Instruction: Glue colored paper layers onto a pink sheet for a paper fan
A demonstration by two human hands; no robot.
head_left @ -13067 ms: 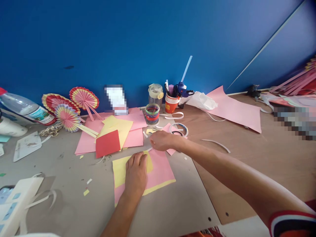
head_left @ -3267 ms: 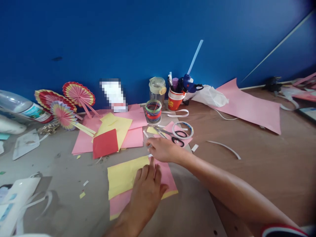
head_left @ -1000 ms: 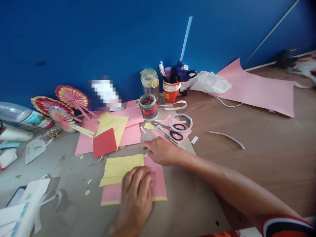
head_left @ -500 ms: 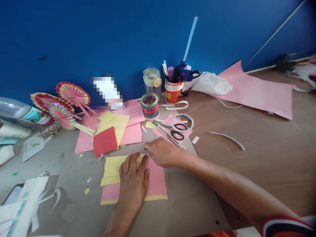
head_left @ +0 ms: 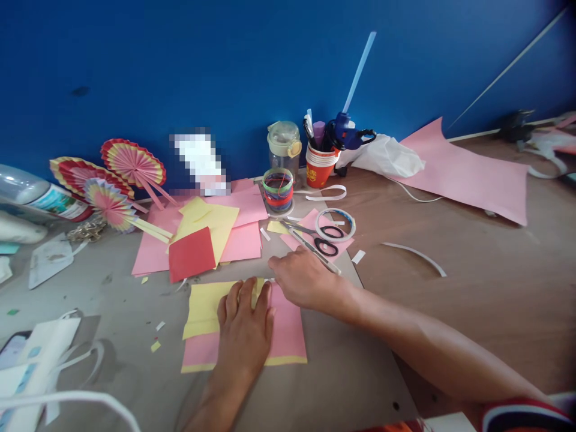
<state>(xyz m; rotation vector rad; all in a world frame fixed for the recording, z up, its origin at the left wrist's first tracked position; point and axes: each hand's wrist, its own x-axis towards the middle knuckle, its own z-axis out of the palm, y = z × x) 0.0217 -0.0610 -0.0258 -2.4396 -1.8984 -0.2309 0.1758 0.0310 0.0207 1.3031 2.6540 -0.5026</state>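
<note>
My left hand lies flat with fingers stretched out over a yellow paper and a pink paper. The yellow sheet has creases and covers the upper left of the pink one, whose bottom edge carries a yellow strip. At the far edge of the papers is my right hand, its fingers curled closed; whatever they hold is hidden. Just beyond that hand are a slim silver cutter, scissors with black handles and a tape roll.
Paper fans, a red paper piece and pink sheets lie at the back left. A thread-wrapped jar, a lidded bottle and a red paper cup stand by the blue wall. A white cord crosses the lower left.
The view has shifted slightly, and a white cord has come into sight at the lower left. Both hands stay almost where they were on the papers.
</note>
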